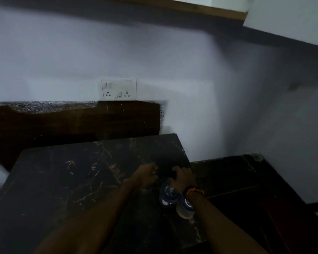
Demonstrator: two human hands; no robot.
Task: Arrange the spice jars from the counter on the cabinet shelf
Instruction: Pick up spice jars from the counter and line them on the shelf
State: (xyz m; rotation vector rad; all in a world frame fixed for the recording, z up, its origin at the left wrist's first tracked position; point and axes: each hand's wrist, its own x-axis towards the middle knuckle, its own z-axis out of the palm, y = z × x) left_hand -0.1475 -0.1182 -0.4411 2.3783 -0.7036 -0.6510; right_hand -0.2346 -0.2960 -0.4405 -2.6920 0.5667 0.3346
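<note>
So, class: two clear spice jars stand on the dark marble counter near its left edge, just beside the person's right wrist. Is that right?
Not quite. The head view shows the two spice jars on the dark marble counter near its right edge, not its left. The rest holds: they stand just beside the person's right wrist, behind the right hand.

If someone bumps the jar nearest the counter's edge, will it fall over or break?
Probably it could tip: the jar looks upright and fairly narrow, close to the counter edge under the right hand wrist. It seems clear, maybe glass or plastic; the dim picture can't settle that. Its pale filling may steady it somewhat.
</note>
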